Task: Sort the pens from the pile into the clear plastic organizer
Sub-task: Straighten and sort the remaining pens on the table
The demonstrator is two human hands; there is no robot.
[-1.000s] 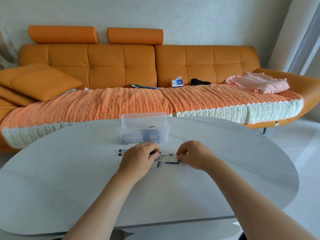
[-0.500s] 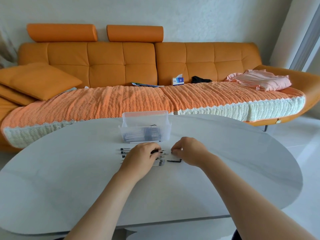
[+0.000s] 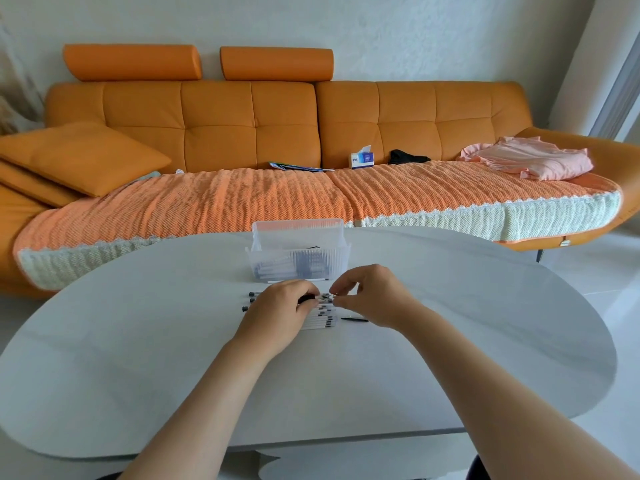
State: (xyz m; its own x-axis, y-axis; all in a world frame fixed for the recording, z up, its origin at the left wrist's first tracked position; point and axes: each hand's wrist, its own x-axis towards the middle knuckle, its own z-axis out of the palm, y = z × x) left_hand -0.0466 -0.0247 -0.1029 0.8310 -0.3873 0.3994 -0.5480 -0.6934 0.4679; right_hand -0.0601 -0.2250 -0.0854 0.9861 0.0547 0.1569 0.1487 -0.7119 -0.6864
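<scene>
**Gripped at both ends**

Curls the left hand (image 3: 277,308) over the row of pens (image 3: 323,320) on the grey table (image 3: 138,341), gripping the dark end of one pen (image 3: 323,297). Pinches the other end of it between thumb and forefinger of the right hand (image 3: 375,296), other fingers arched above. Works just in front of the clear organizer (image 3: 298,226), with several pens lying inside. Leaves a thin black piece (image 3: 355,319) loose beside the row, under the right hand. Faces an orange sofa (image 3: 242,116) bearing a tissue box (image 3: 362,159) and pink clothes (image 3: 533,157).
</scene>
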